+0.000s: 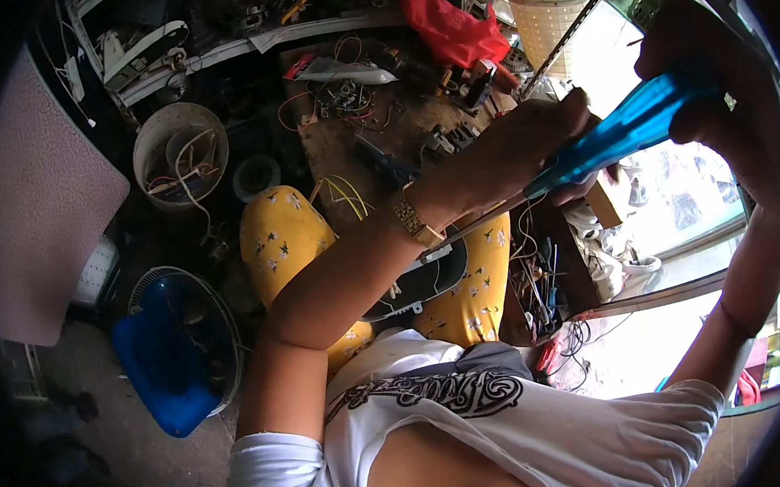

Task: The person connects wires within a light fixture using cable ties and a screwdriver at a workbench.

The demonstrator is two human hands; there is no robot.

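Note:
A screwdriver with a clear blue handle (628,126) is held up in front of me on the right. Its thin metal shaft points down and left, toward my lap. My left hand (527,141), with a gold watch (415,217) on its wrist, is closed around the front of the handle by the shaft. At the butt end, the fingers of my right hand (729,89) grip the handle; that hand is in deep shadow. Across my yellow-clad thighs lies a dark, rounded device or panel (428,281) with a pale edge, partly hidden by my left forearm.
Ahead, a brown work board (331,149) carries wires, small parts and a red bag (455,30). A tool box (540,279) stands right of my knee. On the left are a white bucket (157,155), a blue basin (153,383) and a pinkish panel (53,210).

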